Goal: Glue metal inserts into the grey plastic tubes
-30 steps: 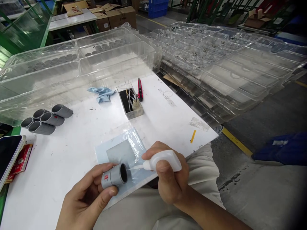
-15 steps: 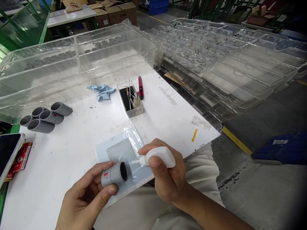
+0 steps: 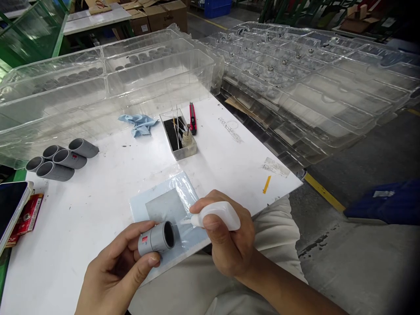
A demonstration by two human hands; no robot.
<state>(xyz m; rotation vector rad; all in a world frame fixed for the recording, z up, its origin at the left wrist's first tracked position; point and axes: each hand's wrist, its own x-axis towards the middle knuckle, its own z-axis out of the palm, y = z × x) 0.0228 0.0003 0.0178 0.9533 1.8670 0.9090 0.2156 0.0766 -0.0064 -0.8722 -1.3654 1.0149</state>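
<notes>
Between the thumb and fingers of my left hand [image 3: 120,264] is a short grey plastic tube [image 3: 154,241] with a small red mark, its open dark end turned to the right. My right hand [image 3: 229,238] is closed round a white squeeze bottle [image 3: 221,215]. The bottle's thin clear nozzle [image 3: 183,222] points left at the tube's rim; whether it touches is hard to see. Under both lies a light blue sheet [image 3: 139,205] with a grey rectangle, beneath clear film. Several similar grey tubes [image 3: 70,159] lie grouped on the white table [image 3: 98,197] at the left.
A clear box [image 3: 183,154] holds tweezers and a small bottle, beside a red utility knife [image 3: 192,118]. Nearby lies a crumpled blue cloth [image 3: 139,124]. Clear plastic trays [image 3: 157,83] line the back; more trays [image 3: 328,96] extend right. A phone [image 3: 13,205] lies on red packets at left.
Both hands, the tube and the bottle keep nearly the same position. The view has shifted very slightly.
</notes>
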